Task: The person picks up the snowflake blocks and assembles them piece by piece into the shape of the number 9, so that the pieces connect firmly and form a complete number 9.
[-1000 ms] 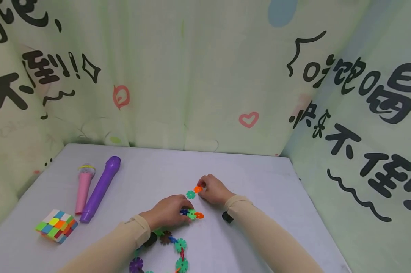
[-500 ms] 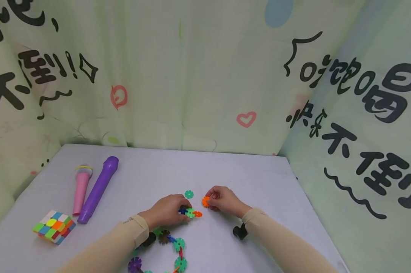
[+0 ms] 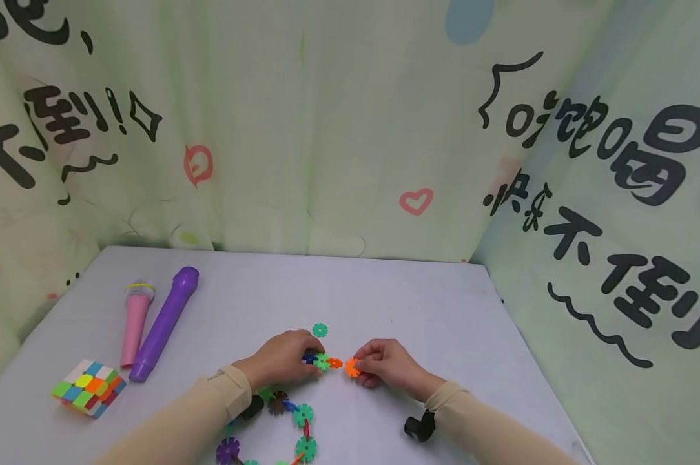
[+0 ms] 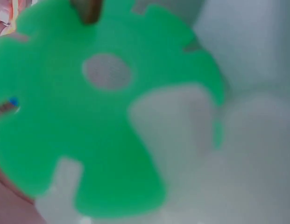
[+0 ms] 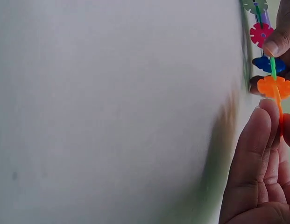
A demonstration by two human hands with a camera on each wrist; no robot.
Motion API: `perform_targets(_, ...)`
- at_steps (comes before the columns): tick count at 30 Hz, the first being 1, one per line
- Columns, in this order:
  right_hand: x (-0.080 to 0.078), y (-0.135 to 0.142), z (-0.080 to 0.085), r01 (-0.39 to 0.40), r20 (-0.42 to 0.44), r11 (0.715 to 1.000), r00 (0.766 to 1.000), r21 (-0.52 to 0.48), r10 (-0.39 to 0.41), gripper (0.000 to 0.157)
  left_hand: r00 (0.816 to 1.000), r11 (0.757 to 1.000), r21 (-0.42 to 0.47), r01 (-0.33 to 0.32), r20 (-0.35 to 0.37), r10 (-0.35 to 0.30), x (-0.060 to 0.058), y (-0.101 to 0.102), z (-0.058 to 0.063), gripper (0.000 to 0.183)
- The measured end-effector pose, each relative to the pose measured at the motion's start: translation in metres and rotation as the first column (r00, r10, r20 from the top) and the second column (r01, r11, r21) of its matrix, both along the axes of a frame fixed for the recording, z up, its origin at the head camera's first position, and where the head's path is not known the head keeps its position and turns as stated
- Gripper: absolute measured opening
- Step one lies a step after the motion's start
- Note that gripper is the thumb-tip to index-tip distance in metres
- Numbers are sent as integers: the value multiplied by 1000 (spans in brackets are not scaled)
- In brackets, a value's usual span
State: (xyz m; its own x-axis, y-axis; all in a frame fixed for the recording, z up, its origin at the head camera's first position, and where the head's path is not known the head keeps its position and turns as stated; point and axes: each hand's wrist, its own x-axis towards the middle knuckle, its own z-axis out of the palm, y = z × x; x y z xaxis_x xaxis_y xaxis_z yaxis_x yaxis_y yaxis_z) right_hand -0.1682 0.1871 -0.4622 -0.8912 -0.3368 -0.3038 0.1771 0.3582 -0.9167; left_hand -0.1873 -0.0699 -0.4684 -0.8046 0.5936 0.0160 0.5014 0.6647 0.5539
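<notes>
Beside the table's middle my left hand [image 3: 283, 357] holds the end of a chain of slotted plastic discs. A dark blue disc, a green disc [image 3: 322, 361] and an orange end disc [image 3: 334, 363] stick out past its fingers. My right hand [image 3: 393, 368] pinches a second orange disc [image 3: 351, 368] between thumb and fingers. In the right wrist view this held disc is edge-on and lines up with the chain's orange disc [image 5: 275, 87]; whether they interlock I cannot tell. A big green disc [image 4: 107, 126] close to the lens fills much of the left wrist view.
A loose green disc [image 3: 319, 330] lies just beyond the left hand. More linked discs [image 3: 306, 447] curve across the table near me. A Rubik's cube [image 3: 88, 389], a pink microphone [image 3: 136, 326] and a purple microphone-shaped tube [image 3: 165, 323] lie at left. Curtains surround the table.
My right hand has drawn the orange disc away from beside the loose green disc and brought it nearer me, level with the chain's end. The left hand has hardly moved.
</notes>
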Motion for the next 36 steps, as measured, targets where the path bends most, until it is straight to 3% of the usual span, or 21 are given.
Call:
perform_targets(13, -1, -10, -8, 20, 39, 999, 999, -47, -19, 16, 999, 999, 36, 6, 40, -8, 0, 1, 2, 30)
perform_targets(20, 1, -13, -7, 20, 38, 998, 999, -63, -18, 18, 1000, 999, 49, 18, 15, -19, -2, 1, 1, 31)
perform_targets(36, -1, -24, -4, 98, 34, 993, 995, -71, -96, 17, 1000, 999, 43, -14, 1, 14, -2, 3, -1, 29)
